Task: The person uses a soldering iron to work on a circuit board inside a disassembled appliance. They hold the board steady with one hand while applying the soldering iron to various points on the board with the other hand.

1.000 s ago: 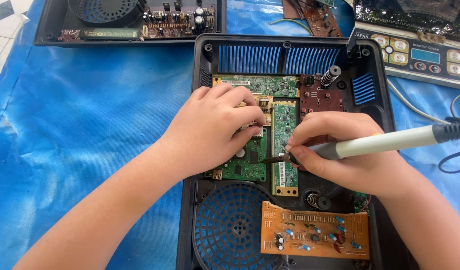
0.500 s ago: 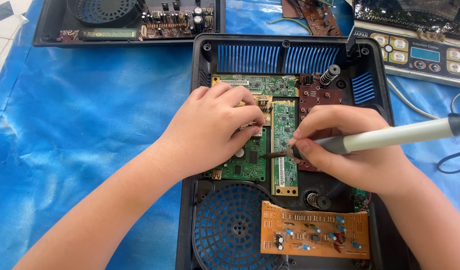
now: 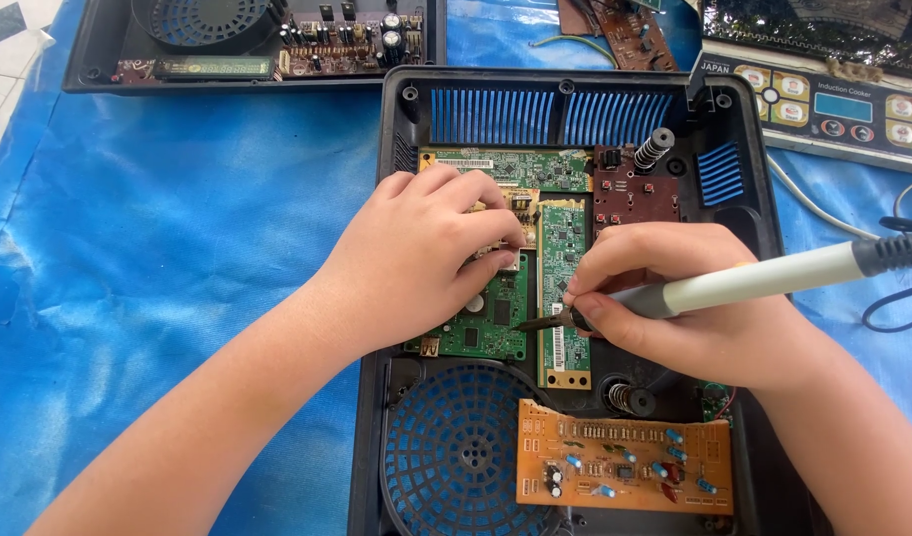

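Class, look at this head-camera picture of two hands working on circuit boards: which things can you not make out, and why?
Head view only:
- Green circuit board: partly hidden under the left hand.
- Soldering iron: rear cut off by the right edge; tip contact too small to tell.
- Second black casing: cut off by the top edge.
- Orange board: component markings too small.

Around your work you have a blue tarpaulin [image 3: 158,228], a second opened black casing [image 3: 248,45] top left, a loose brown circuit board [image 3: 630,30], and a cooker control panel [image 3: 833,99] top right.
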